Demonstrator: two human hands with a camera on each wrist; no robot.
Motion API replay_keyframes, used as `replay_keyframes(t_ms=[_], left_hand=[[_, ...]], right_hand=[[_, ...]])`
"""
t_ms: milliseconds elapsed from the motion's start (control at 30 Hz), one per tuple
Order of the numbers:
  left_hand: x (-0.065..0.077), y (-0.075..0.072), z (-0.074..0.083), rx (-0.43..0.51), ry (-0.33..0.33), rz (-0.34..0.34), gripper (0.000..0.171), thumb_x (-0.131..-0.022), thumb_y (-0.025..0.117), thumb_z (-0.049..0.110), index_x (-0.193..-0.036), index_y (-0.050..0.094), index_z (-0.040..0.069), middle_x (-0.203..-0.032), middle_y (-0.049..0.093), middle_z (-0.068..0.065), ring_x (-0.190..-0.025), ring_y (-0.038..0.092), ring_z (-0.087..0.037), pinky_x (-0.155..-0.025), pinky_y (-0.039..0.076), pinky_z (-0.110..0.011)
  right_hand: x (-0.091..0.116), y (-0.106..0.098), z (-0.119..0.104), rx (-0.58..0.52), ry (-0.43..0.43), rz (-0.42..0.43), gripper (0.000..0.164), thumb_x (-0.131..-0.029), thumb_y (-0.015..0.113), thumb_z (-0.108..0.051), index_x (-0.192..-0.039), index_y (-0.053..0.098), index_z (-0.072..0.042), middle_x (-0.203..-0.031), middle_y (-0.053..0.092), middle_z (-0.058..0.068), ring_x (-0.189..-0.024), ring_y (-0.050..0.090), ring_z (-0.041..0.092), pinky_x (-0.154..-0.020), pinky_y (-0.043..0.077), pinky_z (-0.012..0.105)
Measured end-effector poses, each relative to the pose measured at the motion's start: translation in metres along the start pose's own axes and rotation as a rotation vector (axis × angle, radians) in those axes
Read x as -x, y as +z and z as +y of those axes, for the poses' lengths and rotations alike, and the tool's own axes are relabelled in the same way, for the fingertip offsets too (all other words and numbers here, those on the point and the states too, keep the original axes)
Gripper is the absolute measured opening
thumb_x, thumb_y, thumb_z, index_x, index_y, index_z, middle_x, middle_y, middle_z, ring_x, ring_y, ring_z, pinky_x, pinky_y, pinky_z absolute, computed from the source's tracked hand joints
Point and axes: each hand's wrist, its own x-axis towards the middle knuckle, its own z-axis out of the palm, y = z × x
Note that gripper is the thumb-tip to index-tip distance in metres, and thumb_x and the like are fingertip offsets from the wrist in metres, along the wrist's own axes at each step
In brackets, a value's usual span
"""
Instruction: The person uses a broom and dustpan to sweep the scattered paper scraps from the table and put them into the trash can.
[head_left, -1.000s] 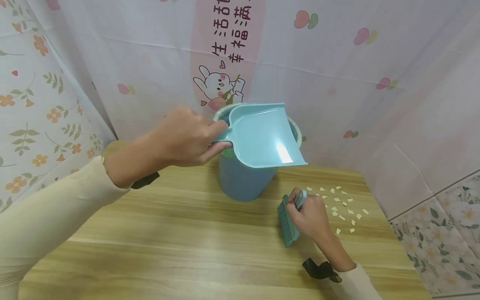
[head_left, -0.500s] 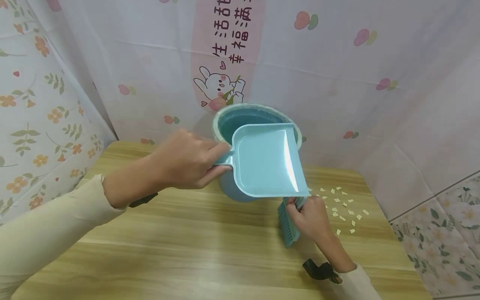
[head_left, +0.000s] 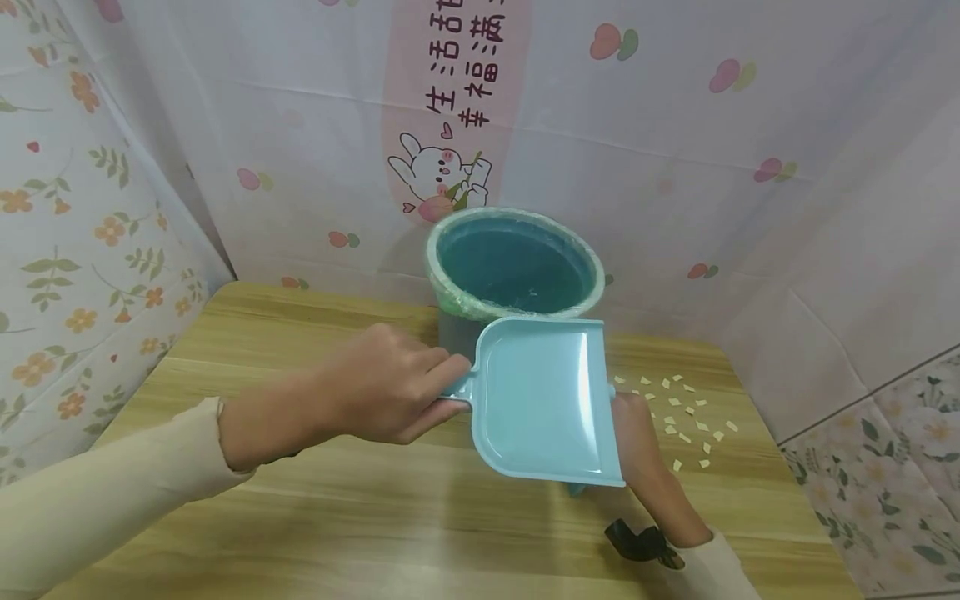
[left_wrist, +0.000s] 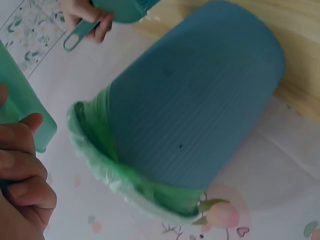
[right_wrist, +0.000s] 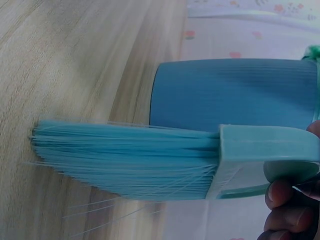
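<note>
My left hand [head_left: 397, 383] grips the short handle of a light-blue dustpan [head_left: 540, 400], held level in front of a blue bin [head_left: 442, 287]. No scraps show on the pan. The bin stands upright, with a translucent green bag [left_wrist: 120, 175] folded over its rim. Just right of the pan, my right hand [head_left: 637, 429] holds a blue-green hand brush [right_wrist: 125, 160] by its handle. In the head view the pan hides most of that brush; in the right wrist view its bristles point down at the wooden table.
Several small pale scraps [head_left: 674, 402] lie scattered on the wooden table [head_left: 360, 517], to the right of the bin and beyond the right hand. A printed cloth [head_left: 315, 167] hangs right behind the bin. A dark strap [head_left: 636, 540] is on the right wrist.
The left hand has brought the dustpan down from over the bin's mouth toward the table front, uncovering the opening and now covering the brush. The right hand has stayed in place.
</note>
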Motion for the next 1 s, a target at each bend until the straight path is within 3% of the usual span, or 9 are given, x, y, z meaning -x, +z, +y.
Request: replay_keyframes(t_ms=[133,333,433,567,800,1000], left_hand=[[0.008,0.008,0.008,-0.017,0.011,-0.015,0.046,-0.119,0.028,0.04,-0.091,0.051,0.011,-0.065,0.04,0.005,-0.051,0.029,-0.008,-0.048,0.022,-0.022],[0.021,0.026,0.016,-0.023,0.012,-0.027,0.046,-0.119,0.027,0.041,-0.092,0.051,0.012,-0.066,0.039,0.007,-0.051,0.025,-0.007,-0.048,0.017,-0.021],[0.028,0.035,0.02,0.017,-0.007,-0.072,0.032,-0.114,0.054,0.037,-0.095,0.052,0.011,-0.068,0.04,0.009,-0.051,0.026,-0.005,-0.048,0.016,-0.021],[0.037,0.047,0.025,0.08,-0.041,-0.149,0.036,-0.098,0.082,0.034,-0.096,0.054,0.012,-0.068,0.038,0.011,-0.052,0.029,-0.004,-0.048,0.018,-0.019],[0.052,0.073,0.031,0.102,-0.059,-0.184,0.037,-0.099,0.082,0.035,-0.095,0.053,0.012,-0.069,0.041,0.01,-0.052,0.033,-0.003,-0.047,0.022,-0.019],[0.059,0.091,0.032,0.13,-0.097,-0.253,0.033,-0.103,0.076,0.035,-0.097,0.055,0.012,-0.069,0.039,0.011,-0.053,0.032,-0.003,-0.047,0.023,-0.019]], right_hand=[[0.001,-0.001,-0.003,-0.005,0.045,-0.012,0.039,-0.092,0.059,0.005,-0.065,0.043,-0.018,-0.058,0.034,-0.016,-0.055,0.033,-0.001,-0.047,0.03,0.022],[-0.001,0.0,-0.004,-0.015,0.042,0.014,0.025,-0.094,0.063,-0.008,-0.074,0.05,-0.014,-0.059,0.026,-0.019,-0.053,0.026,-0.002,-0.05,0.018,0.021],[-0.002,0.0,-0.005,-0.035,0.049,0.018,0.023,-0.09,0.06,-0.004,-0.073,0.049,-0.014,-0.058,0.027,-0.02,-0.052,0.025,-0.003,-0.048,0.017,0.019],[-0.003,-0.002,-0.007,-0.05,0.068,0.015,0.017,-0.083,0.059,0.001,-0.074,0.058,-0.013,-0.057,0.038,-0.019,-0.05,0.031,-0.004,-0.044,0.023,0.02],[-0.003,-0.001,-0.006,-0.055,0.081,0.019,0.018,-0.082,0.061,-0.001,-0.074,0.062,-0.016,-0.06,0.054,-0.014,-0.05,0.04,-0.003,-0.044,0.029,0.023],[-0.004,0.0,-0.007,-0.063,0.078,0.029,0.018,-0.082,0.061,0.0,-0.074,0.063,-0.017,-0.06,0.055,-0.014,-0.051,0.04,-0.004,-0.045,0.03,0.022]])
